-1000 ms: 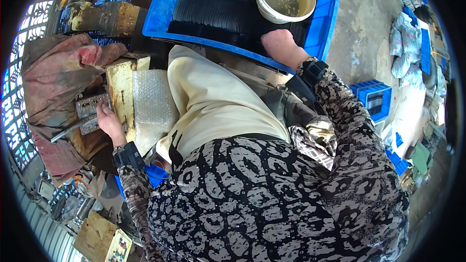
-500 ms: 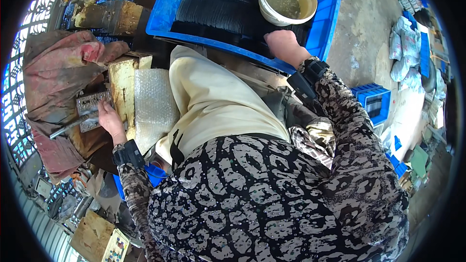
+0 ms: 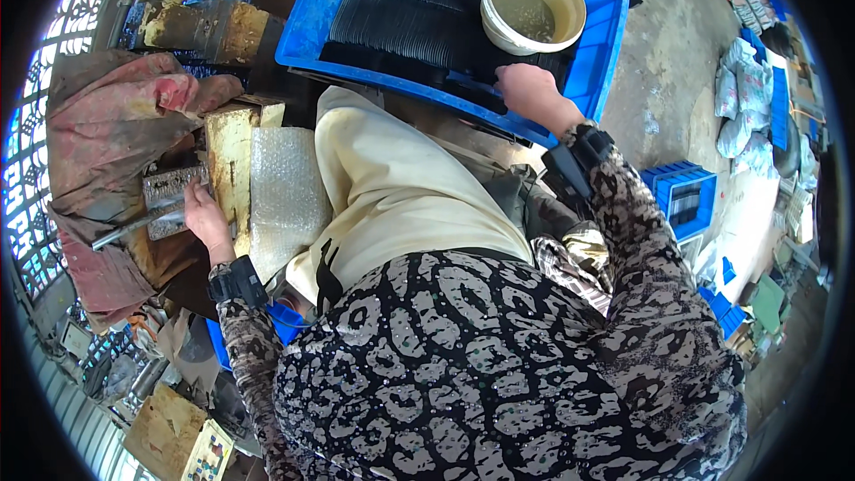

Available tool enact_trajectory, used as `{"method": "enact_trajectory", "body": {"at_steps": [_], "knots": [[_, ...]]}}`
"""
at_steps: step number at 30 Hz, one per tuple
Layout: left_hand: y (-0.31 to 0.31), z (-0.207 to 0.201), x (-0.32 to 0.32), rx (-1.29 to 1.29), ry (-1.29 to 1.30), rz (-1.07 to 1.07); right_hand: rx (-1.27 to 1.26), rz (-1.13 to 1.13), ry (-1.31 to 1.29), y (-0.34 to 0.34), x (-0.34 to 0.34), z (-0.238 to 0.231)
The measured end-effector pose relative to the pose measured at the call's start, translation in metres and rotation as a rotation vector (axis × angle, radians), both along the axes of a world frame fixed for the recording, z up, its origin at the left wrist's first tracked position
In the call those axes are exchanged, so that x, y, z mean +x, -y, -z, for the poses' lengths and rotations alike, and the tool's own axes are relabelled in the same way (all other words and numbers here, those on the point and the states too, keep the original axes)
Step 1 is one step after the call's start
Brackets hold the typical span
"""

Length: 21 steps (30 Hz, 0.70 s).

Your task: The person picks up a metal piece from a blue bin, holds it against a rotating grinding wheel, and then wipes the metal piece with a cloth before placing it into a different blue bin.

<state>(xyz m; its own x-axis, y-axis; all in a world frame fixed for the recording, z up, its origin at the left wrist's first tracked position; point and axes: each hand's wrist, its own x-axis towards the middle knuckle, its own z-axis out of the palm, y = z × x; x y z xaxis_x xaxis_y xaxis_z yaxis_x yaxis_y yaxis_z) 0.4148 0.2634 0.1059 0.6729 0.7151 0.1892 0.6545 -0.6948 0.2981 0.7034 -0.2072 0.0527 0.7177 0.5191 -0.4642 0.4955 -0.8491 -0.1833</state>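
Note:
My right hand (image 3: 534, 96) is closed, its fingers curled down over the near side of a blue crate (image 3: 307, 44). What its fingertips hold, if anything, is hidden. Rows of thin black pieces (image 3: 387, 27) stand packed upright in that crate. Just beyond the hand, a cream bucket (image 3: 492, 22) of cloudy liquid sits in the crate's right part. At the left, my left hand (image 3: 208, 221) lies with fingers stretched against a pitted metal block (image 3: 169, 185). A metal rod (image 3: 125, 231) sticks out leftward beside the block.
A stained reddish cloth (image 3: 107, 125) drapes over the left side. Bubble wrap (image 3: 285, 178) covers the surface beside my cream-clothed leg (image 3: 401, 178). A smaller blue crate (image 3: 681, 196) stands on the floor at right, with wrapped bundles (image 3: 744, 98) farther off. A worn machine part (image 3: 205, 31) lies upper left.
My right hand has drawn slightly back toward me and to the right, still at the crate. The left hand stays against the metal block. The whole view has shifted a little.

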Motion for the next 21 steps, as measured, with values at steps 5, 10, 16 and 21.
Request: {"method": "enact_trajectory", "body": {"at_steps": [5, 10, 16, 21], "knots": [[-0.004, 0.001, -0.002, -0.019, -0.003, -0.070, 0.227, 0.050, 0.048, -0.010, 0.018, -0.069], [-0.007, 0.004, -0.004, 0.005, -0.014, -0.056, 0.017, 0.272, 0.375, -0.005, 0.072, -0.100], [-0.007, 0.004, -0.009, 0.012, 0.013, -0.054, -0.152, 0.308, 0.173, -0.005, 0.106, -0.039], [-0.010, 0.002, -0.013, -0.006, -0.020, -0.097, -0.125, 0.311, 0.080, -0.009, 0.103, -0.026]]}}
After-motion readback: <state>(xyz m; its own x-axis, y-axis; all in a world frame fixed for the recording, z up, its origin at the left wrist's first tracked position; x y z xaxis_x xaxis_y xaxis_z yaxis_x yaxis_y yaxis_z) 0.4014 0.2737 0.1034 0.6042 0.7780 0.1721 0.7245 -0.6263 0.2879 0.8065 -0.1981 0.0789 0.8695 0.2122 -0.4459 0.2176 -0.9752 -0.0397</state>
